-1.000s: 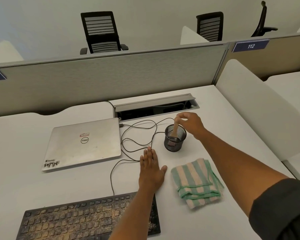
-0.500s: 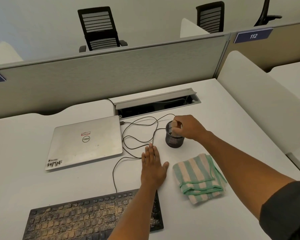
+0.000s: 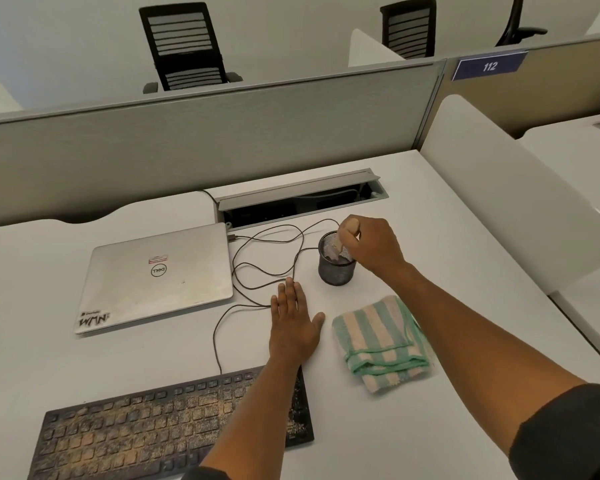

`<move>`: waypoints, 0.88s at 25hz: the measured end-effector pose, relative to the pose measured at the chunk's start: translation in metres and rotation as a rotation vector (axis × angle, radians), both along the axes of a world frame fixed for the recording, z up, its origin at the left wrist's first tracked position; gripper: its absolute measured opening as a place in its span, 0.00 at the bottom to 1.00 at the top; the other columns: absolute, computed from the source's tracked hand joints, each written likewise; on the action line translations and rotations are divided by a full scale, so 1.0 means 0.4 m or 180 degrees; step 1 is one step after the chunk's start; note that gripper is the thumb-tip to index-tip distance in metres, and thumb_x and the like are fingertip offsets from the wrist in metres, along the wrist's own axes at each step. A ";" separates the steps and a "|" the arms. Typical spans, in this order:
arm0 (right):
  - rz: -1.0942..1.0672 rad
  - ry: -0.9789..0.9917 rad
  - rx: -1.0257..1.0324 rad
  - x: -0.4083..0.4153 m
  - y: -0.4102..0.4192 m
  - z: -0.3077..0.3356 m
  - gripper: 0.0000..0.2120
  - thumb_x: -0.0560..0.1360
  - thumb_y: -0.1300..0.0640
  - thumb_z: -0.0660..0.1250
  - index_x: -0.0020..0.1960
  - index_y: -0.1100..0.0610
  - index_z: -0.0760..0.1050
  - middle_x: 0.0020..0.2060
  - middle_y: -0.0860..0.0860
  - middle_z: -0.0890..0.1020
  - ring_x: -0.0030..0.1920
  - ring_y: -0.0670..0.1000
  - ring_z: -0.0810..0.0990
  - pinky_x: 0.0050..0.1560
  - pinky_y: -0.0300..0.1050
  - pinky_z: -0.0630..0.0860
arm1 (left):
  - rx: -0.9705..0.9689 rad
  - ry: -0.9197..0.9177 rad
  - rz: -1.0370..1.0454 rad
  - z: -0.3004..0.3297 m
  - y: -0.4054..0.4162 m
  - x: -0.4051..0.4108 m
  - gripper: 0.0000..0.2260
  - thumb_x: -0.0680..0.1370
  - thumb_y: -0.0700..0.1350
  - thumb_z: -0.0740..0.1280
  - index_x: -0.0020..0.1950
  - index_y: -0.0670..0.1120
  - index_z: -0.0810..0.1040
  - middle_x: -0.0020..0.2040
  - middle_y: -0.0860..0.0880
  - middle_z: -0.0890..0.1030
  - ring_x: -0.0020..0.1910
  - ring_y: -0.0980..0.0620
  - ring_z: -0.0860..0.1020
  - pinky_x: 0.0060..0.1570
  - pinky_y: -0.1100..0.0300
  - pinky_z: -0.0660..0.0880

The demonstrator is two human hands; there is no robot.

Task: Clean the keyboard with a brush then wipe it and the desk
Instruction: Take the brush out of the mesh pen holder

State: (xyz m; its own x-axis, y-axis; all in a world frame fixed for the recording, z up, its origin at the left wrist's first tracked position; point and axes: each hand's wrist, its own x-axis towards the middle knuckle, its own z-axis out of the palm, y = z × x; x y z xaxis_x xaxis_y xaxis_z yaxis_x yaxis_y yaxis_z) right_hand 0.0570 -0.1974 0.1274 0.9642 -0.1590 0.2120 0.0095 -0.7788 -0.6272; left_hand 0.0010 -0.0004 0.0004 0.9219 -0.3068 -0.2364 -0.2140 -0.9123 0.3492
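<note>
Keyboard (image 3: 174, 431), black and speckled all over with pale grit, lies at the near edge of the desk (image 3: 447, 265), partly under the left forearm. Left hand (image 3: 293, 322) rests flat on the desk just beyond the keyboard's far right corner, palm down, fingers straight and together, thumb spread toward the cloth (image 3: 381, 344). Right arm reaches out from the near right, wrist bent down, and the right hand (image 3: 371, 244) hovers over the mesh cup (image 3: 336, 263), its fingers curled and pinching the wooden handle of the brush (image 3: 336, 245). Brush stands tilted inside the cup, bristle end down and blurred; it sits directly below the fingertips, well apart from the keyboard. Folded green-and-cream striped cloth lies on the desk near the cup, just right of the left hand. A closed silver laptop (image 3: 156, 278) sits to the left, a thin black cable (image 3: 267, 268) looping between it and the cup.
</note>
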 end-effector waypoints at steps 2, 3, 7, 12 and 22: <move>-0.0385 -0.0318 0.0367 -0.024 0.021 0.012 0.10 0.79 0.51 0.66 0.45 0.54 0.83 0.36 0.49 0.84 0.38 0.49 0.81 0.36 0.42 0.76 | -0.0009 0.0056 0.0003 0.004 0.000 0.001 0.38 0.84 0.60 0.51 0.81 0.42 0.33 0.80 0.44 0.30 0.79 0.46 0.29 0.77 0.51 0.29; -0.0520 -0.0463 0.0518 -0.038 0.034 0.015 0.10 0.79 0.50 0.67 0.45 0.55 0.83 0.35 0.49 0.84 0.37 0.49 0.81 0.36 0.41 0.76 | -0.0018 0.0094 0.0006 0.008 -0.002 0.002 0.38 0.84 0.60 0.51 0.81 0.41 0.34 0.81 0.43 0.31 0.79 0.46 0.29 0.77 0.50 0.30; -0.0713 -0.0724 0.1051 -0.118 0.101 0.004 0.10 0.80 0.50 0.65 0.45 0.54 0.81 0.34 0.47 0.83 0.35 0.49 0.82 0.35 0.44 0.79 | -0.0141 0.0177 -0.0026 0.028 0.001 -0.009 0.38 0.85 0.59 0.53 0.81 0.40 0.36 0.82 0.41 0.34 0.80 0.44 0.33 0.78 0.50 0.33; -0.1051 -0.0572 0.1991 -0.199 0.169 -0.014 0.10 0.79 0.49 0.64 0.45 0.52 0.81 0.34 0.50 0.85 0.35 0.51 0.84 0.38 0.50 0.81 | -0.0203 0.0076 -0.0345 0.038 0.065 -0.026 0.34 0.86 0.55 0.52 0.82 0.39 0.38 0.82 0.41 0.37 0.81 0.46 0.35 0.79 0.52 0.35; -0.1157 -0.0239 0.2528 -0.346 0.438 -0.029 0.08 0.81 0.54 0.64 0.48 0.47 0.81 0.35 0.49 0.86 0.33 0.48 0.81 0.30 0.43 0.74 | -0.0366 -0.0174 -0.0962 0.111 0.364 -0.111 0.29 0.87 0.51 0.52 0.83 0.43 0.43 0.83 0.43 0.41 0.82 0.49 0.40 0.75 0.61 0.33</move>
State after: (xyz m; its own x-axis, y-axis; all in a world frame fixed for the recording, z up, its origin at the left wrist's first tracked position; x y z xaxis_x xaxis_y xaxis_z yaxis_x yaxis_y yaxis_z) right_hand -0.0816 -0.0221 0.1160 0.8131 -0.5813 -0.0311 -0.0915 -0.0748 -0.9930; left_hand -0.0434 0.1452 0.0447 0.7955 -0.5903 -0.1370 -0.4905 -0.7599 0.4266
